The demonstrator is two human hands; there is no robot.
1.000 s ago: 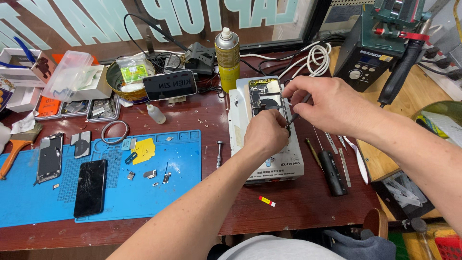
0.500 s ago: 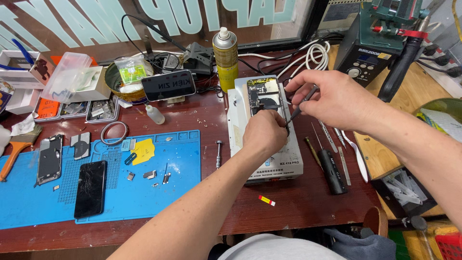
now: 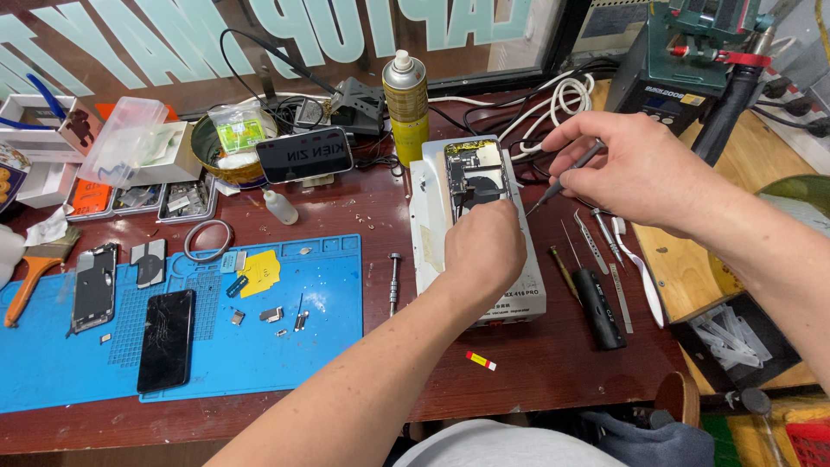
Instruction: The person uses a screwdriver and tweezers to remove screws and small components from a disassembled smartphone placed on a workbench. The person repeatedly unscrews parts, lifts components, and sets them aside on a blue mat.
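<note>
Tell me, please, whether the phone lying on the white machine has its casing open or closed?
Open: the phone lies with its circuit boards and inner parts exposed, no cover over them. The left hand rests on its lower end.

The bench [image 3: 553, 372] is dark reddish-brown wood. On it lies a bright blue mat [image 3: 259, 346] with a grid pattern in one part, carrying a black phone [image 3: 166, 340] and a yellow note [image 3: 260, 271]. The heating plate [image 3: 432, 251] is white, the opened phone [image 3: 474, 169] on it black and gold inside. The spray can [image 3: 405, 108] is yellow with a silver shoulder. The brush [image 3: 26, 278] has an orange handle.
</note>
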